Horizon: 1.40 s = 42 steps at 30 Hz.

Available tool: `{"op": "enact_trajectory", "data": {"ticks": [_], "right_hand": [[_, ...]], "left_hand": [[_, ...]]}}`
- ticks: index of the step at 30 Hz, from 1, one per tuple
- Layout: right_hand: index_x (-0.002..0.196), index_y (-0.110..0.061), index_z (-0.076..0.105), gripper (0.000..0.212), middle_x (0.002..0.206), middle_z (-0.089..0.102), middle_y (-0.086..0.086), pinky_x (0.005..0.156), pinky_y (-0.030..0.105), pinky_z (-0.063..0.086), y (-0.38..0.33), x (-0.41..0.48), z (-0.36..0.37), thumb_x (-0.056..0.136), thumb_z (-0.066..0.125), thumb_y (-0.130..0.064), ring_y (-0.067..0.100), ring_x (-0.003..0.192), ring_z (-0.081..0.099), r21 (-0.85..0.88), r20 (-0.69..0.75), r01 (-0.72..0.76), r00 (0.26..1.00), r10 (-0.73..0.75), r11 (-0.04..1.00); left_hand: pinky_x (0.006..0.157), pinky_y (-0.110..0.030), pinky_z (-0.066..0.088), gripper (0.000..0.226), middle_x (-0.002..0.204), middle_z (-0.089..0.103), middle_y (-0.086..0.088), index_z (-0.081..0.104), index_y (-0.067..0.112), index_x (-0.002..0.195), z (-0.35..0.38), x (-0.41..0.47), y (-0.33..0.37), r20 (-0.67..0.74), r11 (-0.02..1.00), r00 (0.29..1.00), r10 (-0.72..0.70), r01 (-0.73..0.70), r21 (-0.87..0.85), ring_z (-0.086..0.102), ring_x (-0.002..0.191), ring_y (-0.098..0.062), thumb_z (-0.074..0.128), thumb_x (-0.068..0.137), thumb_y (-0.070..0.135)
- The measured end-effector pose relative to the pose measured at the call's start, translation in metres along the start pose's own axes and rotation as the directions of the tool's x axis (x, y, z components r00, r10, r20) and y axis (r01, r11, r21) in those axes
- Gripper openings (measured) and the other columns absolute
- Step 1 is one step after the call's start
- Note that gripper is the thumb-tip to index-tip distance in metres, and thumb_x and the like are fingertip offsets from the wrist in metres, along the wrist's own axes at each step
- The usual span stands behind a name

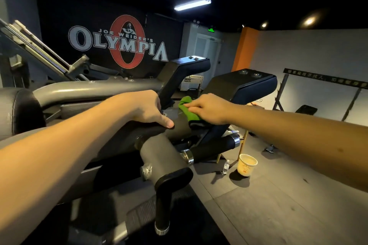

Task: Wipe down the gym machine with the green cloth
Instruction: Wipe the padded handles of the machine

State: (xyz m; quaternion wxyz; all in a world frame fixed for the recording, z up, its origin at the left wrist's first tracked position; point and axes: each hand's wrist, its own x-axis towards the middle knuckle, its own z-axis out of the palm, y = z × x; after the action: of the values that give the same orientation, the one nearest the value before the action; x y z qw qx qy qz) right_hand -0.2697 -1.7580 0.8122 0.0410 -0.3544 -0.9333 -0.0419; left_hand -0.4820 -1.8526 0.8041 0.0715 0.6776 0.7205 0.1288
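Noted at left: left hand (147, 109) clamped over machine (159, 151) frame, fingers curled past far edge, thumb flat on near side; at centre, cloth (186, 108) bunched on the frame, pinched under right hand (209, 108) with fingertips together, just below pad (239, 85). Risk judged: knuckles knocked on pad bracket, or cloth snagged there, through wiping in so tight a gap. On floor at right: bottle (226, 167), contents unclear, beside open cup (247, 165), pale inside, fill not determinable.

Two hands (145, 107) (211, 108), one cloth (187, 110), one machine (159, 151)
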Motion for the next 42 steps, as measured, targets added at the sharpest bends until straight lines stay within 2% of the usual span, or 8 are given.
{"op": "enact_trajectory", "data": {"ticks": [9, 14, 16, 19, 25, 31, 36, 42], "right_hand": [[0.153, -0.033, 0.042, 0.049, 0.153, 0.050, 0.001, 0.111, 0.043, 0.042, -0.001, -0.020, 0.005, 0.106, 0.045, -0.047, 0.020, 0.133, 0.052, 0.014, 0.051, 0.113, 0.992, -0.114, 0.993], [0.118, -0.017, 0.076, 0.034, 0.111, 0.075, 0.008, 0.092, 0.047, 0.055, -0.007, 0.014, 0.007, 0.105, 0.049, -0.034, 0.022, 0.097, 0.068, -0.026, -0.119, -0.010, 0.993, 0.007, 1.000], [0.102, -0.011, 0.079, 0.033, 0.094, 0.075, 0.009, 0.085, 0.047, 0.057, -0.022, 0.028, 0.012, 0.103, 0.052, -0.030, 0.020, 0.083, 0.067, 0.030, -0.152, 0.019, 0.988, -0.014, 0.999], [0.106, -0.014, 0.079, 0.028, 0.093, 0.075, -0.001, 0.081, 0.033, 0.055, -0.035, 0.021, 0.013, 0.103, 0.055, -0.028, 0.011, 0.078, 0.065, 0.086, -0.146, 0.151, 0.980, -0.137, 0.985], [0.123, -0.023, 0.069, 0.027, 0.106, 0.070, -0.002, 0.078, 0.032, 0.049, 0.003, -0.003, -0.006, 0.104, 0.052, -0.030, 0.019, 0.096, 0.065, -0.291, -0.049, 0.087, 0.993, -0.106, 0.953], [0.131, -0.024, 0.068, 0.031, 0.120, 0.071, -0.005, 0.097, 0.033, 0.050, -0.024, -0.002, -0.001, 0.104, 0.055, -0.024, 0.013, 0.106, 0.064, -0.031, -0.037, 0.272, 0.961, -0.273, 0.962], [0.132, -0.024, 0.066, 0.034, 0.124, 0.069, 0.004, 0.096, 0.045, 0.052, 0.009, -0.004, -0.007, 0.106, 0.047, -0.036, 0.022, 0.107, 0.063, -0.216, -0.007, 0.014, 1.000, -0.015, 0.976], [0.155, -0.030, 0.040, 0.047, 0.159, 0.042, 0.001, 0.118, 0.034, 0.028, -0.031, 0.011, 0.008, 0.110, 0.038, -0.040, 0.020, 0.144, 0.041, -0.002, 0.035, 0.182, 0.983, -0.182, 0.983]], "left_hand": [[0.089, -0.042, 0.056, 0.064, 0.093, 0.073, 0.002, 0.076, 0.021, 0.098, -0.001, 0.000, 0.000, 0.023, 1.000, 1.000, -0.007, 0.007, -0.001, 0.067, 0.086, -0.016, 0.075, 0.066, 0.077], [0.094, -0.043, 0.054, 0.072, 0.104, 0.071, 0.000, 0.072, 0.018, 0.114, 0.002, -0.004, 0.000, 0.008, 1.000, 1.000, -0.005, 0.005, -0.009, 0.065, 0.092, -0.017, 0.075, 0.070, 0.075], [0.093, -0.044, 0.054, 0.074, 0.103, 0.070, 0.001, 0.070, 0.018, 0.117, 0.003, -0.005, 0.001, 0.004, 1.000, 1.000, -0.016, 0.016, -0.006, 0.064, 0.092, -0.018, 0.075, 0.070, 0.075], [0.094, -0.044, 0.053, 0.077, 0.108, 0.068, 0.000, 0.067, 0.017, 0.123, 0.003, -0.006, 0.002, -0.001, 0.999, 0.999, -0.035, 0.035, 0.003, 0.063, 0.094, -0.019, 0.074, 0.072, 0.075], [0.097, -0.045, 0.053, 0.077, 0.110, 0.070, 0.000, 0.069, 0.018, 0.122, 0.005, -0.007, 0.000, -0.026, 0.999, 0.999, -0.028, 0.028, -0.017, 0.065, 0.097, -0.020, 0.075, 0.070, 0.075], [0.078, -0.038, 0.052, 0.063, 0.091, 0.069, 0.001, 0.071, 0.019, 0.102, 0.003, -0.006, 0.003, -0.003, 1.000, 1.000, -0.012, 0.012, 0.027, 0.064, 0.083, -0.017, 0.073, 0.073, 0.075], [0.097, -0.045, 0.052, 0.078, 0.111, 0.070, -0.002, 0.070, 0.016, 0.123, 0.008, -0.007, 0.001, -0.032, 1.000, 0.999, -0.027, 0.027, -0.009, 0.065, 0.098, -0.021, 0.074, 0.072, 0.075], [0.100, -0.046, 0.050, 0.089, 0.122, 0.067, 0.000, 0.064, 0.020, 0.135, 0.003, -0.015, 0.003, -0.017, 0.998, 0.999, -0.040, 0.041, 0.052, 0.062, 0.107, -0.022, 0.071, 0.070, 0.080]]}}
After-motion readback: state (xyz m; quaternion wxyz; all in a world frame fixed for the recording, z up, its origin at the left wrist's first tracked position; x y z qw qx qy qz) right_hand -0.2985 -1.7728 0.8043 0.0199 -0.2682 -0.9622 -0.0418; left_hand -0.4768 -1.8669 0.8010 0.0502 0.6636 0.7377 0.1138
